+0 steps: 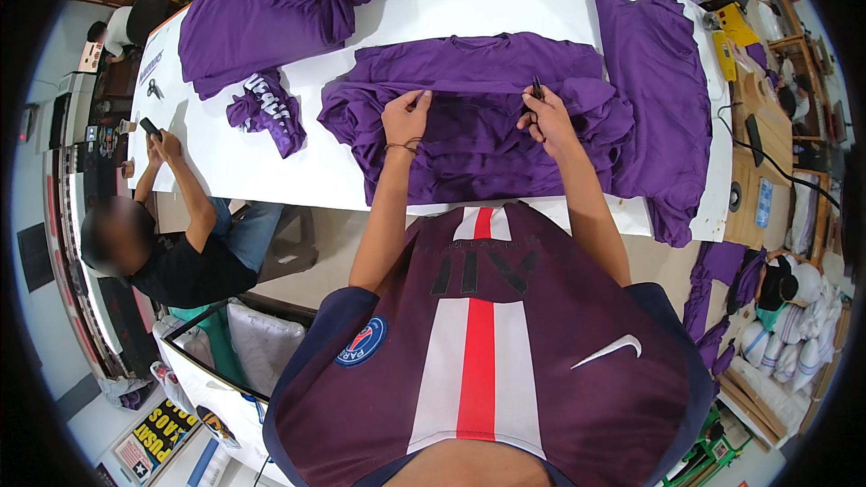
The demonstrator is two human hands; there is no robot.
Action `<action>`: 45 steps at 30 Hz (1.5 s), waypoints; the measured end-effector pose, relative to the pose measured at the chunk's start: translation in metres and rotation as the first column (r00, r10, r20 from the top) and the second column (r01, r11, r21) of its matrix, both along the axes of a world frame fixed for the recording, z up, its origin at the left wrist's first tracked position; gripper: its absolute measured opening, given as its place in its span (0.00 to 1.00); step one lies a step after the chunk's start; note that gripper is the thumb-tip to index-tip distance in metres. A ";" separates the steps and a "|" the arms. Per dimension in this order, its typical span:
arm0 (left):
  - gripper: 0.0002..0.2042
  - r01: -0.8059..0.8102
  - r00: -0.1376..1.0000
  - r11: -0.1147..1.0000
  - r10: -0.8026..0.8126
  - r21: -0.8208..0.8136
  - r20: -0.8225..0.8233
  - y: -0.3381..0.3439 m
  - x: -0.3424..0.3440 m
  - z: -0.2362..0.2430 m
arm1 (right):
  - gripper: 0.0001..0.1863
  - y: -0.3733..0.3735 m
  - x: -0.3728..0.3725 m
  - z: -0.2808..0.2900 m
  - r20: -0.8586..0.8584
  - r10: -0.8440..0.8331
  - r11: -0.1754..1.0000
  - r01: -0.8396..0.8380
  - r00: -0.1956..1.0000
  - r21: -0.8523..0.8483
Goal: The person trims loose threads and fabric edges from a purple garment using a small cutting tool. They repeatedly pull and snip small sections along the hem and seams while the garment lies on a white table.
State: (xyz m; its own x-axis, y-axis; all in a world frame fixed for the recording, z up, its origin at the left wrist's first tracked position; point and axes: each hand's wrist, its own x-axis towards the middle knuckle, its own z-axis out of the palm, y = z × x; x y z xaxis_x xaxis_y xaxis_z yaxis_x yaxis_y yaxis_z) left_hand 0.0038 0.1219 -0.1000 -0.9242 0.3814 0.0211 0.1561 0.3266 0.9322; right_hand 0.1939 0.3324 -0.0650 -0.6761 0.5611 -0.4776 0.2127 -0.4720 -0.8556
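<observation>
Left hand (408, 119): thumb and fingertips pinched on edge of purple garment (483, 158); right hand (548, 117): fingers curled around small dark tool (538, 88); garment bunched on white table (244, 167), folds rumpled

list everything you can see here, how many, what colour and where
table: 1, white, centre
large cloth pile: 1, purple, table's far left
small cloth bundle: 1, purple with white print, below that pile
front cloth heap: 1, purple, under the hands
side cloth pile: 1, purple, table's right end
scissors: 1, black, table's left end
small tool: 1, dark, in the right hand, kind unclear
co-worker: 1, black top, seated left
phone: 1, dark, in the co-worker's hands
sacks: several, whitish, lower right
edge clutter: many, mixed colours, too small to name
jersey: 1, maroon, white and red, worn
hands: 2, bare, over the front cloth heap
</observation>
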 end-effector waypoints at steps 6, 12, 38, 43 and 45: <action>0.10 -0.511 0.382 0.779 -0.172 0.363 0.908 -0.019 -0.018 0.003 | 0.06 0.010 0.004 0.004 -0.057 0.076 0.980 -0.085 0.995 -0.180; 0.07 -0.554 0.392 0.672 -0.310 0.491 0.866 -0.016 -0.002 0.000 | 0.07 0.013 0.006 0.006 -0.086 0.124 0.986 -0.132 0.989 -0.101; 0.06 0.371 0.736 0.907 -0.417 -0.198 -0.533 0.034 0.092 0.021 | 0.10 0.000 0.029 0.002 -0.016 0.298 0.947 -0.294 0.954 0.128; 0.04 0.515 0.788 0.850 -0.521 -0.112 -0.329 0.016 0.097 0.045 | 0.10 -0.003 0.031 -0.003 -0.011 0.289 0.946 -0.284 0.957 0.157; 0.05 0.578 0.777 0.815 -0.564 -0.039 -0.279 0.012 0.099 0.047 | 0.09 -0.006 0.030 -0.001 -0.002 0.297 0.941 -0.292 0.955 0.168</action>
State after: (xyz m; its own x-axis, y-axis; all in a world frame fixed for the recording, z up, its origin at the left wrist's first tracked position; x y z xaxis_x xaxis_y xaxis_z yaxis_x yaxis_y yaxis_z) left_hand 0.1026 0.1337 -0.0533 -0.4923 0.8295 0.2637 0.5426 0.0555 0.8382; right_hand 0.2244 0.3264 -0.0659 -0.8341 0.4042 -0.3754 0.2971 -0.2442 -0.9231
